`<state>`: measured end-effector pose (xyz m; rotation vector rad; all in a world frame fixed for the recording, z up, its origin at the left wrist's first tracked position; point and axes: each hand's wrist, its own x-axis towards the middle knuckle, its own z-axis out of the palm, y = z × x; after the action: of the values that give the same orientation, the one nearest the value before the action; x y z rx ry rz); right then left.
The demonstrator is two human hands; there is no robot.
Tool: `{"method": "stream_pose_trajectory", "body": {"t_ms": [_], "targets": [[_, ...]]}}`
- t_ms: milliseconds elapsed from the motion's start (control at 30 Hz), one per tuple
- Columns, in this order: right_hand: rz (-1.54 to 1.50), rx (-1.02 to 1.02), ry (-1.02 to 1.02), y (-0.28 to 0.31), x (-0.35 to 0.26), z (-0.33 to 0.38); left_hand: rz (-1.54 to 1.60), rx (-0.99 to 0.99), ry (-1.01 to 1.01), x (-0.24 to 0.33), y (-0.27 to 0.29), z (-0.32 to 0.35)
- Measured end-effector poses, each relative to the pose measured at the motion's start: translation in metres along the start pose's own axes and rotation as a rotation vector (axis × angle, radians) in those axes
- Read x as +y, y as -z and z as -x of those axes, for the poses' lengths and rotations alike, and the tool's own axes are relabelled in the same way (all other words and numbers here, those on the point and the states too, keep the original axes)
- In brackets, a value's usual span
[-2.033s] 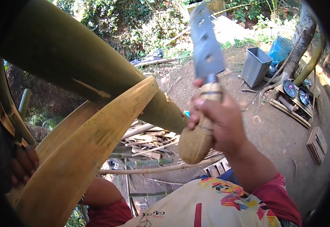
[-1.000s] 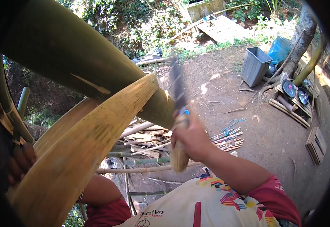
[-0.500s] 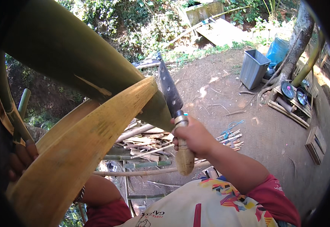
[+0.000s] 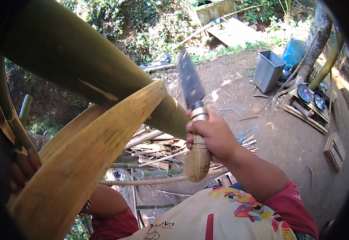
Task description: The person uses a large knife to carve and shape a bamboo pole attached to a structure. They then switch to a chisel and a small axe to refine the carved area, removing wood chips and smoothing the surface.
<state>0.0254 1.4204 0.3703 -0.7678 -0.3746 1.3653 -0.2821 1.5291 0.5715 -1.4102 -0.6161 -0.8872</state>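
Observation:
A thick green bamboo pole point(image 4: 98, 56) slants from the upper left down to the middle. Against its lower side stands a wide, pale split bamboo piece point(image 4: 98, 148), curved, its tip touching the pole. At the far left my left hand point(image 4: 24, 170) is closed on the edge of that piece, partly hidden behind it. My right hand point(image 4: 210, 134) grips a large knife point(image 4: 190, 82) by its round wooden handle. The dark, spotted blade points up and away, just right of the pole and apart from it.
A pile of split bamboo point(image 4: 158, 150) lies below the pole, beside crossing poles. To the right stand a grey bin point(image 4: 269, 71), a blue bag point(image 4: 293, 53), a tree trunk point(image 4: 316, 42), a low rack point(image 4: 306, 106) with pan lids, and a wooden block point(image 4: 334, 152).
My right hand has moved a little right and nearer, bringing the knife blade away from the bamboo pole. My left hand and the split piece have hardly moved.

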Motion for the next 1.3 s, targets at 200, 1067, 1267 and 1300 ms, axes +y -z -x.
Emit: {"method": "stream_pose_trajectory", "body": {"t_ms": [200, 1067, 1267, 1300], "targets": [[-0.012, 0.085, 0.658, -0.012, -0.018, 0.008, -0.317, -0.092, -0.249, 0.024, 0.018, -0.015], [0.022, 0.076, 0.473, -0.015, -0.007, 0.012, -0.353, -0.059, -0.265, 0.007, 0.011, -0.01], [0.023, 0.083, 0.052, 0.007, -0.008, -0.002, -0.298, -0.014, -0.214, 0.025, 0.016, -0.02], [-0.014, 0.054, 0.217, 0.001, -0.03, 0.009, -0.313, -0.01, -0.215, 0.021, 0.019, -0.022]]}}
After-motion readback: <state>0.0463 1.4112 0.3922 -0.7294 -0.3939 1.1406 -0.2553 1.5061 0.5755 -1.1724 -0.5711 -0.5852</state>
